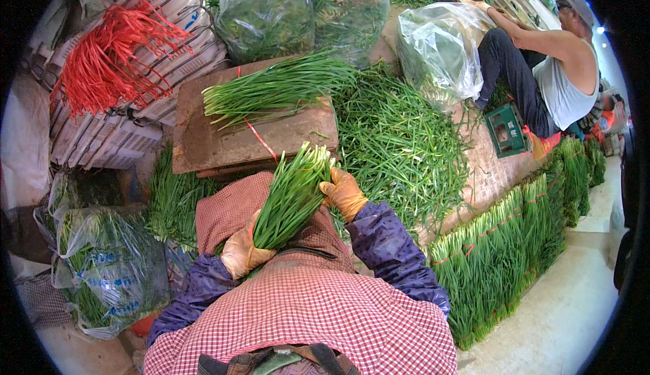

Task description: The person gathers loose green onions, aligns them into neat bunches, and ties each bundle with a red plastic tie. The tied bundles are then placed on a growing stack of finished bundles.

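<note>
A bundle of garlic chives point(293, 192) lies across my lap, its pale cut ends pointing away from me. My gloved left hand point(245, 253) is wrapped around the leafy lower part. Up by the pale ends, my gloved right hand point(346, 194) touches the bundle's side; its fingertips are partly hidden by the stalks. Ahead of me, a second pile of chives point(277, 86) rests on a wooden board point(203, 136). A red plastic tie point(260, 139) runs from under that pile over the board's near edge.
Red plastic strips point(111, 65) hang over stacked white crates point(127, 138) at left. Loose chive leaves point(401, 146) cover the floor at right, beside a row of tied chive bundles point(497, 253). A seated person point(563, 70) handles a clear plastic bag point(439, 50). A filled bag point(111, 268) stands at lower left.
</note>
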Tool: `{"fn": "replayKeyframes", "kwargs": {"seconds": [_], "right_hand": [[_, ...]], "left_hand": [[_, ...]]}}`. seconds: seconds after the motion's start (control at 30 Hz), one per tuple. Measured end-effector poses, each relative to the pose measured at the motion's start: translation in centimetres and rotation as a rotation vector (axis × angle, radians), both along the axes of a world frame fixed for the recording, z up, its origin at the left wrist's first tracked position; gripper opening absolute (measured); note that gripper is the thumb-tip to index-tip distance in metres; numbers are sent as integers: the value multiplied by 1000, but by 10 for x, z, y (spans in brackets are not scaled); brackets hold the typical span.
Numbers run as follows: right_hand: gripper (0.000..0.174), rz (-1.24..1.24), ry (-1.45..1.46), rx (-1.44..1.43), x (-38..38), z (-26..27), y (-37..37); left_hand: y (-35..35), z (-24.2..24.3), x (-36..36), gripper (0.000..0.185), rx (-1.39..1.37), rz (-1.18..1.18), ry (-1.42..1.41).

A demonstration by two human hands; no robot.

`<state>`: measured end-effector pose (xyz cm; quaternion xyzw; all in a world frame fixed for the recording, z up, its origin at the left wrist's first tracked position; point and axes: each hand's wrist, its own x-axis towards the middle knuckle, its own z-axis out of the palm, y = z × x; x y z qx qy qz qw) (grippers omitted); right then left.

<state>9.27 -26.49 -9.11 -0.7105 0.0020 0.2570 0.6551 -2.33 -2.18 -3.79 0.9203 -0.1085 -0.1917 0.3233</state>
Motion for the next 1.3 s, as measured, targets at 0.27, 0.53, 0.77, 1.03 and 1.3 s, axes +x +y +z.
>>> {"fn": "replayKeyframes", "kwargs": {"seconds": [0.27, 0.53, 0.77, 1.03, 1.3], "right_hand": [[32, -48, -229, -273, -6, -18, 13], [7, -60, -846, -1254, 90, 30, -98], [63, 28, -457, -1631, 137, 60, -167], [38, 207, -283, -351, 7, 20, 23], [11, -107, -890, -659, 49, -4, -41]], "left_hand": [[8, -7, -13, 94, -76, 82, 98], [11, -2, -21, 90, -39, 197, 249], [13, -9, -26, 82, -75, 378, 265], [6, 2, -19, 73, -86, 438, 367], [17, -16, -27, 86, -288, 307, 283]]}}
